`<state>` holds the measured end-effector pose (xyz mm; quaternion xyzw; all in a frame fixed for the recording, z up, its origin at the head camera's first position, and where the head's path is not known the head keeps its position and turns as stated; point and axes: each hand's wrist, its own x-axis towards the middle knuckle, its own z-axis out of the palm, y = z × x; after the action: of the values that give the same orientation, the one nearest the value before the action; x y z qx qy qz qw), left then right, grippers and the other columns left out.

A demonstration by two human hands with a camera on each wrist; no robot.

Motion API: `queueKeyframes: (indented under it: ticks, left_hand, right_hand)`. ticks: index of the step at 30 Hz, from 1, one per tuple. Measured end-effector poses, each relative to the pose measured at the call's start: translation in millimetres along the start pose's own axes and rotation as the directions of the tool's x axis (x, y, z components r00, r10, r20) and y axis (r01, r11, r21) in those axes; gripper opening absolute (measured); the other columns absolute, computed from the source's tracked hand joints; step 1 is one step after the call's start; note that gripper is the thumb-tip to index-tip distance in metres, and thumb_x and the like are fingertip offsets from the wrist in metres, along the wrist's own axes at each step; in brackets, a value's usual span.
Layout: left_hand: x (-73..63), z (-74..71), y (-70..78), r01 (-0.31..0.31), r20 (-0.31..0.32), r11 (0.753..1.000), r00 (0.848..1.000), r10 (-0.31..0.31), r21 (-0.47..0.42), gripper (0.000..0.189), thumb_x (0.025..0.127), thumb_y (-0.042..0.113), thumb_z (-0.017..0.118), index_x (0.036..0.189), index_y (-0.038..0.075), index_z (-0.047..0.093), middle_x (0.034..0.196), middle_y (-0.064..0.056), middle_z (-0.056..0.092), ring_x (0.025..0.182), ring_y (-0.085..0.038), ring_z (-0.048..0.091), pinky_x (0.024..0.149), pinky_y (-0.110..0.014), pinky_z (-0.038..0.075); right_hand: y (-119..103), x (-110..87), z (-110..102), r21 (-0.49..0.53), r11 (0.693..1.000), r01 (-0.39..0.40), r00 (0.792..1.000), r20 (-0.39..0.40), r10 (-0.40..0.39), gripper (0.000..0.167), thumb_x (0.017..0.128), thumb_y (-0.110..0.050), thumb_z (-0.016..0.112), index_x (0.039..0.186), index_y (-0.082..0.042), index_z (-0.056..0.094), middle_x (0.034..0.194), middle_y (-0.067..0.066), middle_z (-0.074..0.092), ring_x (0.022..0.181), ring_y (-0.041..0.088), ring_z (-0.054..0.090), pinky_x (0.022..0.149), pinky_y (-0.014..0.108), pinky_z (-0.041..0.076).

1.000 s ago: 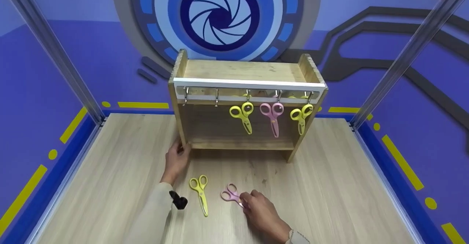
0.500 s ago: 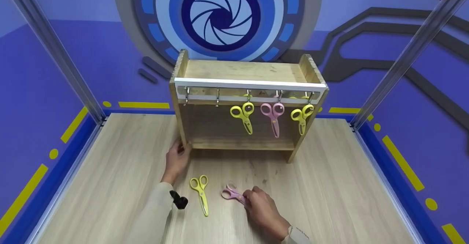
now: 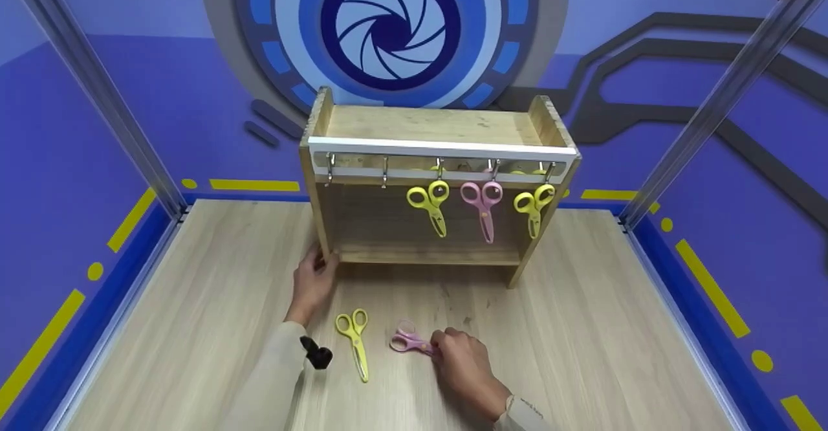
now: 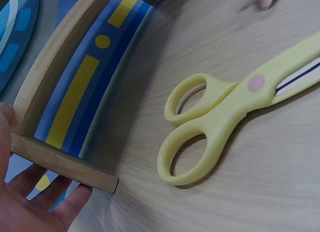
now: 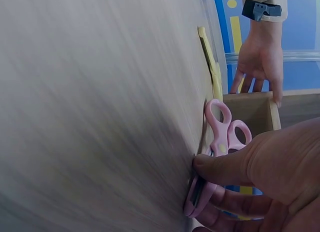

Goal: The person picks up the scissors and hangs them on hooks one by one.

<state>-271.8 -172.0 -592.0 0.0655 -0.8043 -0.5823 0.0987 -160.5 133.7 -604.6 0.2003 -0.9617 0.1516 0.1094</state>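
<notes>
Pinched the loose pink scissors by the blade end with the right hand, low at the table; could not tell whether fully lifted. Gripped the lower corner of the wooden shelf with the left hand. Judged just past halfway: had the middle yellow scissors, hanging pink scissors and end yellow scissors hung already. Seemingly left two to hang: the pinched pair and the loose yellow scissors. Saw no scissors on the leftmost hook or second hook, nor any object standing inside the shelf.
</notes>
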Motion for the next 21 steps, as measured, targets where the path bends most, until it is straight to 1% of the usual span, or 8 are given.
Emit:
queueKeyframes:
  ticks: [4,7,15,21]
  left_hand:
    - [-0.5,-1.0,1.2,0.011,0.006,1.0,1.0,-0.011,-0.001,0.052,0.104,0.033,0.06,0.149,0.009,0.05,0.144,-0.024,0.056,0.13,-0.037,0.057,0.105,-0.048,0.051]
    - [-0.6,-1.0,1.2,0.008,0.004,1.0,1.0,-0.008,-0.006,0.05,0.104,0.033,0.061,0.148,0.009,0.052,0.143,-0.023,0.057,0.13,-0.037,0.058,0.104,-0.048,0.052]
    - [-0.6,0.2,0.0,0.012,0.014,1.0,1.0,-0.012,-0.001,0.053,0.105,0.035,0.06,0.151,0.01,0.049,0.146,-0.023,0.055,0.131,-0.037,0.057,0.105,-0.049,0.051]
    - [-0.2,-0.2,0.8,0.013,0.012,1.0,1.0,-0.013,-0.011,0.052,0.105,0.033,0.06,0.151,0.011,0.049,0.145,-0.022,0.056,0.131,-0.036,0.057,0.106,-0.048,0.05]
  right_hand:
    - [0.5,0.6,0.2,-0.004,1.0,0.0,1.0,0.007,0.0,0.013,0.08,-0.011,0.086,0.083,-0.014,0.073,0.072,-0.004,0.063,0.06,0.016,0.061,0.05,0.035,0.049]
    - [0.6,0.5,0.4,-0.01,1.0,0.002,1.0,0.005,-0.002,0.013,0.08,-0.01,0.086,0.083,-0.014,0.073,0.072,-0.004,0.063,0.06,0.016,0.061,0.05,0.035,0.049]
    - [1.0,0.3,-0.9,0.019,1.0,-0.006,0.999,0.032,0.006,0.013,0.081,-0.007,0.084,0.084,-0.014,0.074,0.072,-0.004,0.062,0.059,0.015,0.059,0.049,0.034,0.048]
    - [1.5,4.6,-7.3,0.044,0.999,0.033,0.997,0.062,-0.035,0.011,0.082,-0.008,0.083,0.083,-0.014,0.074,0.072,-0.004,0.063,0.059,0.011,0.057,0.05,0.032,0.048]
